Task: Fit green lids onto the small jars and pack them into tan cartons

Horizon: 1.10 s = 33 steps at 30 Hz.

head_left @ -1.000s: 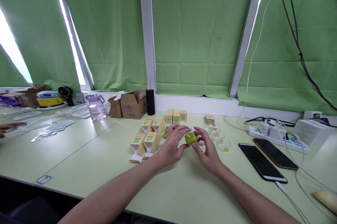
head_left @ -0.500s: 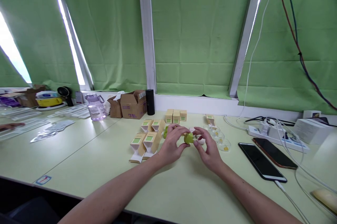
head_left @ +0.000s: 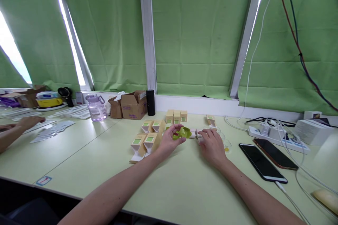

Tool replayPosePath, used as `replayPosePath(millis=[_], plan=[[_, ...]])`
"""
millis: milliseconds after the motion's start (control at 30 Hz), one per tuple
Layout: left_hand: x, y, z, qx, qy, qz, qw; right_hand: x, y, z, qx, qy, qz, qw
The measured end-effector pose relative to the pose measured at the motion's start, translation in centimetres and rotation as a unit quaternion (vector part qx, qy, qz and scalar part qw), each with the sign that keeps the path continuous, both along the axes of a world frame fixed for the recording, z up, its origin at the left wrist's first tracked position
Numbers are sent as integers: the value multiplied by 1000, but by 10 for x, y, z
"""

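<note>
Below centre, the left hand (head_left: 169,139) pinches a green piece (head_left: 184,132) one-sidedly, so it could slip; right hand (head_left: 213,147): grip unclear.

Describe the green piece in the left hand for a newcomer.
Below the green blinds, find the pale table, then the two forearms. The left hand, right of the nearer beige boxes, holds the green piece. Its lobed green shape sets it apart from the boxes and white items by the right hand.
</note>
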<state>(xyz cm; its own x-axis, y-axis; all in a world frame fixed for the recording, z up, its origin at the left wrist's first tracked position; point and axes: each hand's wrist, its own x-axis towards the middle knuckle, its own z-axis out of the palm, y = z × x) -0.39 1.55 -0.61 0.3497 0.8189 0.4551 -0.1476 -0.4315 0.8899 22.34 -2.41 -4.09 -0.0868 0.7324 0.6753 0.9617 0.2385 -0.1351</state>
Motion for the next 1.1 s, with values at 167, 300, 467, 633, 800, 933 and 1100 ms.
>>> replayPosePath(millis=[167,300,467,633,800,933,1100], plan=[[1,-3,3,-59,-52,-64,995,-2,0,2,-23,-46,-40,998],[2,-3,4,-88,-87,-81,989,-3,-2,3,-37,-59,-44,997],[3,-2,4,-112,-115,-83,984,-2,0,0,-46,-64,-52,995],[2,1,2,-124,-125,-79,981,0,2,-2,-32,-20,-40,999],[-1,3,1,-132,-126,-79,980,-3,0,4,14,129,33,991],[-1,0,3,-132,-122,-64,982,-12,-6,12,10,304,129,944],[-1,-2,4,-137,-126,-55,981,-23,-9,16,-84,574,231,781]])
